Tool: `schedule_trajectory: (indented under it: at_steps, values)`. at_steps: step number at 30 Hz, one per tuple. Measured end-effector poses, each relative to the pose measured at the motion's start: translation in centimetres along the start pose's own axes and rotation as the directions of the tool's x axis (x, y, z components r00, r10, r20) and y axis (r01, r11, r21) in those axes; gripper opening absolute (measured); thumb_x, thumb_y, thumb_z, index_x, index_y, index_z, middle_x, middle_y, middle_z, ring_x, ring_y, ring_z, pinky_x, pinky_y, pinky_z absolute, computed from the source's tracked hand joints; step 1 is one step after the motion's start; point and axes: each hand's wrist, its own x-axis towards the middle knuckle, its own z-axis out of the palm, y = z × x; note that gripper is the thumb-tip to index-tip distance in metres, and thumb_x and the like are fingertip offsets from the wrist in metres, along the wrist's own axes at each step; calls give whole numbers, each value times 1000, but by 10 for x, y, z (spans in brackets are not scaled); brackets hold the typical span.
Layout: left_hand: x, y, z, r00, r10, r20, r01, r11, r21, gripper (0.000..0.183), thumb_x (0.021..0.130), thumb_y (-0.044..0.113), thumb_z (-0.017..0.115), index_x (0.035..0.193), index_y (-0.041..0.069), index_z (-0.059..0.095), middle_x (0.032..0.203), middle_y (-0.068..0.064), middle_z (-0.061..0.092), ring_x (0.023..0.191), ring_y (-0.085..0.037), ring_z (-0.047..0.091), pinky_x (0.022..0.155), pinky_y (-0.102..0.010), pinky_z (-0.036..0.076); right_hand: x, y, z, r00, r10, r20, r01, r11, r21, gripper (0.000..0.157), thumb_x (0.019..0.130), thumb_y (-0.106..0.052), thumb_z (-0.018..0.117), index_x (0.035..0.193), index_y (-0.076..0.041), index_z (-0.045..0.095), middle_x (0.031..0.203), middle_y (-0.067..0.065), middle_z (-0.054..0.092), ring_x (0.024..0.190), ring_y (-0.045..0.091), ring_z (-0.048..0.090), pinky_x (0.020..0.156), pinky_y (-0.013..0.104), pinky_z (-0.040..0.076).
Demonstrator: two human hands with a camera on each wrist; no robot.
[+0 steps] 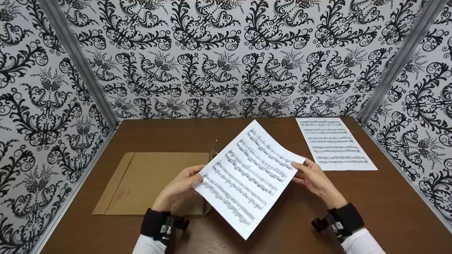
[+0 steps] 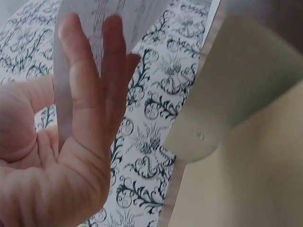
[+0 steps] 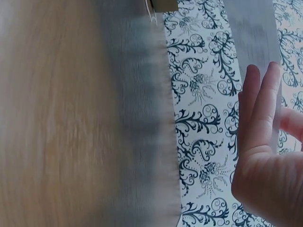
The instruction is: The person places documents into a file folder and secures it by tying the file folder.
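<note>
A sheet of printed music is held up at a slant above the table, its staves facing me. At its left corner my left hand pinches the paper between thumb and fingers. My right hand pinches the upper right corner the same way. In the left wrist view the left hand's fingers lie behind the sheet. The right wrist view shows the right hand with its fingers against the paper's back. Below and left of the sheet lies a brown envelope, partly covered by the left hand and sheet.
A second music sheet lies flat at the back right of the brown table. Black-and-white patterned walls enclose the table at the back and both sides. In the left wrist view, the envelope's flap stands out from its body.
</note>
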Motion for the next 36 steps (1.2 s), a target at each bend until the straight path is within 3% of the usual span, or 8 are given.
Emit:
schedule_trajectory:
  at_steps: [4, 10, 14, 20, 24, 29, 36]
  values:
    - [-4, 0, -9, 999, -15, 48, 14, 999, 29, 60, 94, -1, 45, 152, -11, 35, 101, 1, 75, 78, -9, 72, 62, -19, 56, 2, 0, -5, 999, -6, 35, 7, 1000, -23, 37, 104, -12, 57, 140, -12, 48, 100, -9, 73, 84, 7, 75, 73, 23, 61]
    - [-8, -2, -19, 998, -24, 65, 20, 998, 63, 56, 95, -1, 45, 150, -10, 39, 98, 2, 76, 73, -7, 71, 56, -17, 51, 4, 1, -11, 978, 32, 206, -12, 995, -95, 51, 105, -10, 54, 152, -1, 38, 104, -6, 76, 88, 9, 76, 74, 23, 61]
    - [-8, -5, -23, 997, -29, 78, 23, 997, 73, 53, 98, 1, 46, 149, -8, 42, 97, 3, 77, 72, -7, 71, 56, -18, 52, 5, 3, -9, 967, 52, 250, -21, 992, -125, 50, 105, -11, 54, 150, 4, 40, 101, -5, 77, 85, 8, 75, 69, 21, 60]
    - [-8, -8, -27, 995, -20, 99, 11, 996, 90, 47, 101, 4, 46, 147, -7, 47, 95, 3, 77, 71, -6, 71, 55, -18, 50, 8, 7, -7, 945, 46, 324, -7, 993, -121, 40, 105, -10, 54, 143, 2, 47, 101, -2, 78, 86, 10, 76, 68, 21, 61]
    - [-9, -9, -29, 996, -46, 70, 39, 995, 90, 48, 102, 7, 48, 148, -6, 46, 96, 3, 76, 75, -8, 72, 58, -20, 54, 7, 11, -10, 925, 39, 379, 6, 993, -117, 41, 105, -8, 53, 145, 2, 44, 102, -1, 78, 86, 10, 77, 65, 18, 60]
    - [-9, -9, -29, 997, -61, 46, 56, 993, 102, 49, 103, 10, 51, 149, -5, 46, 96, 3, 76, 75, -8, 72, 60, -20, 55, 8, 15, -11, 924, 21, 383, 18, 995, -100, 39, 105, -6, 52, 143, 1, 45, 104, -1, 78, 86, 10, 77, 63, 14, 58]
    - [-9, -10, -31, 997, -33, 65, 30, 999, 42, 52, 100, 3, 48, 151, -8, 40, 98, 2, 75, 74, -8, 72, 57, -19, 54, 7, 16, -10, 943, 6, 333, 17, 998, -66, 29, 104, -4, 54, 132, -13, 55, 102, -4, 78, 84, 8, 76, 61, 13, 57]
